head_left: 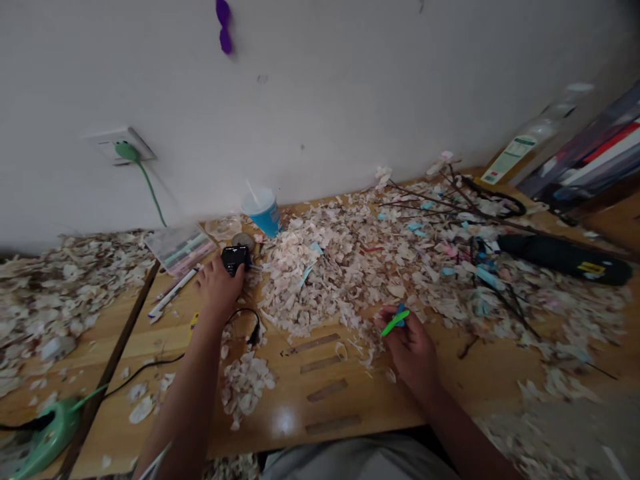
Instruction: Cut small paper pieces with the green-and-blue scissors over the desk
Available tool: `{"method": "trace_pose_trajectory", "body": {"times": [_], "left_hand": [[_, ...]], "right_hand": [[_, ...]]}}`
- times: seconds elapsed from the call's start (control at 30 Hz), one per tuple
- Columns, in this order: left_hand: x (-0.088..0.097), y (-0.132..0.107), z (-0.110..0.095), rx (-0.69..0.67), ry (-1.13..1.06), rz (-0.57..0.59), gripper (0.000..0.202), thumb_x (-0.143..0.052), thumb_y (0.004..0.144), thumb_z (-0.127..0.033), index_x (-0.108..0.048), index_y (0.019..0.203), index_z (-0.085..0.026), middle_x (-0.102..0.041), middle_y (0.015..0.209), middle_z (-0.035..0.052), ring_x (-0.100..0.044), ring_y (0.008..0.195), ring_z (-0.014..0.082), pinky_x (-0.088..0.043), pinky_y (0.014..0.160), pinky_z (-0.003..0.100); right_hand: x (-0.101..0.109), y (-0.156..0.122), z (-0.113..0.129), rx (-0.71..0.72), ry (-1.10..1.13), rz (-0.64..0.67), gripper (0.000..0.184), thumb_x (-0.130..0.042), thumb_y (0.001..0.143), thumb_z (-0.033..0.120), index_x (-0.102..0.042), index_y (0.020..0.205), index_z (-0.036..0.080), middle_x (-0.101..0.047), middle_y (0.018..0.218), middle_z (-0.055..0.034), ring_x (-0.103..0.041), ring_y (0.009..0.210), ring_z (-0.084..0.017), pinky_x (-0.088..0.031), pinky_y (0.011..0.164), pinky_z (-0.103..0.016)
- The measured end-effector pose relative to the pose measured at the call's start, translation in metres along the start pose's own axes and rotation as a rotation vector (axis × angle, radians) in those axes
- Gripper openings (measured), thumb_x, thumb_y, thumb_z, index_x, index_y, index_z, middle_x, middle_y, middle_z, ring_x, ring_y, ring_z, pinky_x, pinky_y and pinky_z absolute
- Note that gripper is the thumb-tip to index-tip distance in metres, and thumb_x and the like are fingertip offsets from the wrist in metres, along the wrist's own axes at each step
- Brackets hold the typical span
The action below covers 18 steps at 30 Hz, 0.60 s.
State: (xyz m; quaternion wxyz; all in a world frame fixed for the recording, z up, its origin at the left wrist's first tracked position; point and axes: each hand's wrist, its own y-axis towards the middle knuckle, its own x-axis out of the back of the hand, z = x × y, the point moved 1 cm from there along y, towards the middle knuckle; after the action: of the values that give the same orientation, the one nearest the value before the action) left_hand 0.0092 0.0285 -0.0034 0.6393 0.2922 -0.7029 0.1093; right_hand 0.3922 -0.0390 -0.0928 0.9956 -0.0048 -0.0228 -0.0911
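My left hand (220, 288) reaches to a small black device (234, 259) with a lit screen, its thumb at the right side and its fingers at the left. The device sits at the left edge of a big heap of pale dried petals (305, 280). Closer to me on the right, my right hand (413, 350) is closed on a slim bright green and blue object (396, 323), held between thumb and fingers just above the table; its exact kind I cannot make out. A small petal pile (247, 383) lies beside my left forearm.
Against the wall stand a blue cup (266, 215) and a clear bottle (520, 150). Thin branches (465, 207) and a dark folded umbrella (565, 259) lie on the right. A plastic case (183, 247), a white pen (173, 293), cables and a green power strip (53, 437) are on the left.
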Motion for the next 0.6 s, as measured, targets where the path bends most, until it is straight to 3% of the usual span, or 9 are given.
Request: {"method": "trace_pose_trajectory", "body": {"times": [0.17,0.47,0.6], "left_hand": [[-0.011,0.015,-0.006,0.072,0.040,0.139,0.089,-0.057,0.084,-0.057,-0.026,0.156,-0.015,-0.054,0.135,0.0317,-0.051,0.125,0.0494,-0.040,0.098,0.062],[-0.014,0.015,-0.016,0.045,0.063,0.122,0.084,-0.054,0.086,-0.049,-0.025,0.157,-0.013,-0.052,0.132,0.0337,-0.051,0.125,0.0499,-0.042,0.096,0.058],[-0.013,0.017,-0.017,0.039,0.063,0.146,0.083,-0.054,0.088,-0.046,-0.023,0.158,-0.014,-0.052,0.135,0.0341,-0.050,0.127,0.0508,-0.037,0.100,0.064]], "right_hand": [[-0.001,0.000,0.003,0.004,0.016,-0.014,0.032,-0.075,0.078,0.039,-0.067,0.106,0.025,-0.075,0.098,-0.0052,-0.072,0.089,-0.023,-0.061,0.079,-0.038],[-0.001,0.001,0.004,0.006,-0.003,-0.003,0.032,-0.075,0.079,0.042,-0.068,0.104,0.025,-0.075,0.097,-0.0056,-0.073,0.088,-0.024,-0.061,0.078,-0.039],[0.000,0.001,0.003,0.013,-0.020,-0.015,0.032,-0.075,0.079,0.042,-0.067,0.105,0.025,-0.075,0.100,-0.0060,-0.072,0.090,-0.024,-0.060,0.080,-0.038]]}}
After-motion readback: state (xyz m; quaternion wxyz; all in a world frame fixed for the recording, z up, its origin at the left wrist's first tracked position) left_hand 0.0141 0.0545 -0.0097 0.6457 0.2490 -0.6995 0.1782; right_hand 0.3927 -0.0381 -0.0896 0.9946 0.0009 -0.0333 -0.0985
